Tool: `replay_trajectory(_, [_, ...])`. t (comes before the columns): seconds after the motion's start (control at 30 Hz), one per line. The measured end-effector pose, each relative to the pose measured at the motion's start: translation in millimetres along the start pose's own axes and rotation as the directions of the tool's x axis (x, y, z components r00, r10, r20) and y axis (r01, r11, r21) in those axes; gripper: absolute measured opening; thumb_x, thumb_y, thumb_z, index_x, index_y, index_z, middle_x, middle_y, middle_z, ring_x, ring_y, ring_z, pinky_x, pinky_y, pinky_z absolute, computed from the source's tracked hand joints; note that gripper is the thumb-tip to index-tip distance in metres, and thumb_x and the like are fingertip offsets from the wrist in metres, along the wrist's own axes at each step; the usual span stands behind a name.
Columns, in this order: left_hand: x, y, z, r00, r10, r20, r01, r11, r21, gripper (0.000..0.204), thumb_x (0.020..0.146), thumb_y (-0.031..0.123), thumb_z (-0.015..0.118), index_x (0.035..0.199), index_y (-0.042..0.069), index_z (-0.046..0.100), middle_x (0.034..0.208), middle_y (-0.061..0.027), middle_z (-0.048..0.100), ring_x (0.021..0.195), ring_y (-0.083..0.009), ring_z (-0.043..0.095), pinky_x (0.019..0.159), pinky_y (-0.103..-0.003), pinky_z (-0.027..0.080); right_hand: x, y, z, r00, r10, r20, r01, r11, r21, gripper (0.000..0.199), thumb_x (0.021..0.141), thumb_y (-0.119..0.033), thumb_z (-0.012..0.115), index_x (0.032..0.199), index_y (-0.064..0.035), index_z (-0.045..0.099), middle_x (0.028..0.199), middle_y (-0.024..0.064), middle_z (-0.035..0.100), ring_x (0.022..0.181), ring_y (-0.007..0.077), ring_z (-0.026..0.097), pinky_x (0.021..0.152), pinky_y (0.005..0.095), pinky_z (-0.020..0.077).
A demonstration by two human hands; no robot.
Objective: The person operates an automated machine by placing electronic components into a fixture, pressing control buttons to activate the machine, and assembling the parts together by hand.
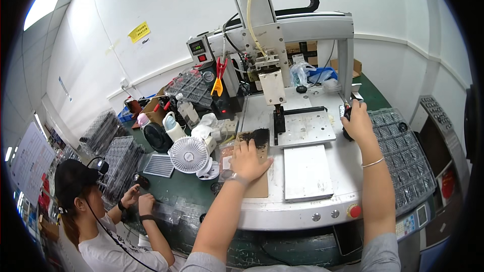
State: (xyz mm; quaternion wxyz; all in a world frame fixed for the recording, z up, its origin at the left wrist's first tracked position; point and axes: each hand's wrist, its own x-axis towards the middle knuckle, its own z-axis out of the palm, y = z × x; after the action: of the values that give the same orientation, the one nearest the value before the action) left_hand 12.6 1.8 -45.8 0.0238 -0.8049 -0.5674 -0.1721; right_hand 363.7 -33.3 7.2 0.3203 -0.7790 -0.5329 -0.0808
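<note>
My left hand [245, 161] lies palm down with fingers extended over a brown cardboard sheet [259, 189] on the white bed of a benchtop gantry machine [312, 25]. Just beyond its fingertips, a black patch [260, 136] covers the board's far end; I cannot tell whether it is loose bits or a stain. At the bed's right edge, by the machine's post, my right hand [360, 121] curls around a small black object [347, 115], mostly covered by the fingers. Between the hands sit a metal fixture plate [307, 127] beneath the machine head [272, 86] and a white block [306, 174].
A white fan [189, 154], bottles and tools crowd the left side. Clear compartment trays [403, 156] lie at right. A red stop button [355, 211] is on the machine's front edge. At lower left, a person in a black cap [75, 179] works with both hands.
</note>
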Motion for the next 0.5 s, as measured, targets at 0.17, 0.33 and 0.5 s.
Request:
replay_trajectory(0.17, [0,3,-4,0.999,-0.026,-0.023,0.027,0.998,0.049,0.089,0.080,0.057,0.065,0.137,-0.007,0.041,0.136,-0.0284,0.044,0.129,-0.0434,0.040,0.109,-0.051,0.032,6,-1,0,0.999,-0.033,-0.004,0.033,0.995,0.094,0.050,0.081,-0.010,0.073,0.121,-0.0010,0.044,0.110,0.0244,0.055,0.101,0.0449,0.059,0.087,0.0493,0.0501])
replay_trajectory(0.33, [-1,17,-27,0.966,-0.018,-0.257,-0.058,0.957,-0.286,0.059,0.082,0.032,0.066,0.127,-0.003,0.051,0.127,-0.0217,0.053,0.120,-0.0379,0.049,0.103,-0.046,0.039,5,-7,5,0.995,-0.064,-0.074,0.082,0.960,0.269,0.042,0.082,-0.006,0.069,0.115,-0.0010,0.044,0.110,0.0262,0.057,0.102,0.0444,0.058,0.087,0.0462,0.0474])
replay_trajectory(0.5, [-7,39,-50,0.860,-0.030,-0.509,-0.229,0.869,-0.439,0.037,0.080,0.013,0.066,0.113,-0.002,0.060,0.115,-0.0197,0.059,0.110,-0.0363,0.055,0.097,-0.041,0.043,9,-5,16,0.982,-0.107,-0.154,0.151,0.937,0.316,0.033,0.087,-0.005,0.061,0.116,-0.0006,0.045,0.107,0.0265,0.058,0.100,0.0448,0.059,0.086,0.0473,0.0482])
